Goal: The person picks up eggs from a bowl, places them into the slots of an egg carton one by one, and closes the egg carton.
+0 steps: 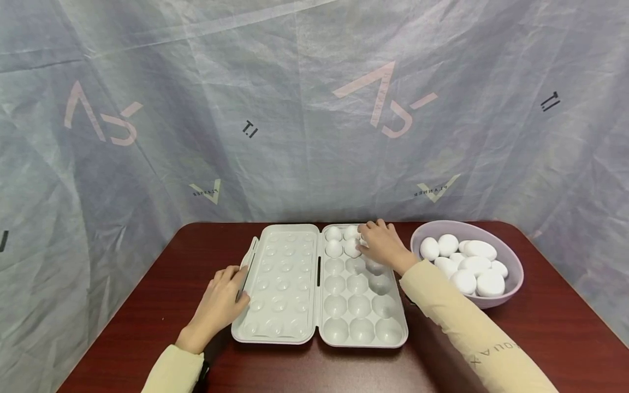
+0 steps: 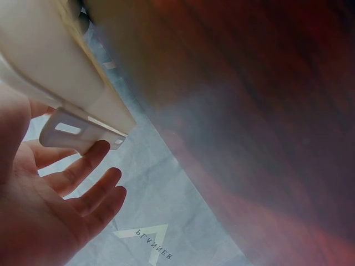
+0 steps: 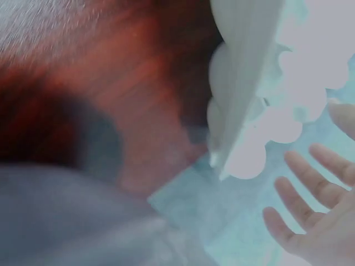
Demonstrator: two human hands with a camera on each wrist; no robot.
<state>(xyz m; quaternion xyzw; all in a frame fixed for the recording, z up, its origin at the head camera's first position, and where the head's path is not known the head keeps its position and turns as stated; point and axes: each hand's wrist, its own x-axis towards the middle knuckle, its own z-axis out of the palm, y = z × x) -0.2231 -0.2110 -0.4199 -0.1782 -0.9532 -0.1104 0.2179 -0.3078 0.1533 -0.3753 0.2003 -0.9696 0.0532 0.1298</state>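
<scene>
Hanging cloth [image 1: 300, 109] backs the red table [image 1: 275, 368] and tray [image 1: 348, 295].

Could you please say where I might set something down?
The table is bare left of the left hand, in front of the egg box and, right of the right sleeve, in front of the bowl. That sleeve crowds the gap between egg box and bowl.

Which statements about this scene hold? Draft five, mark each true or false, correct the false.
1. The egg case lies open on the table. True.
2. The right hand is at the case's near end. False: it is at the far end.
3. A bowl of eggs is right of the case. True.
4. The left hand is in the bowl. False: it holds the case's side flap.
5. The nearest row of cups holds no eggs. True.
</scene>
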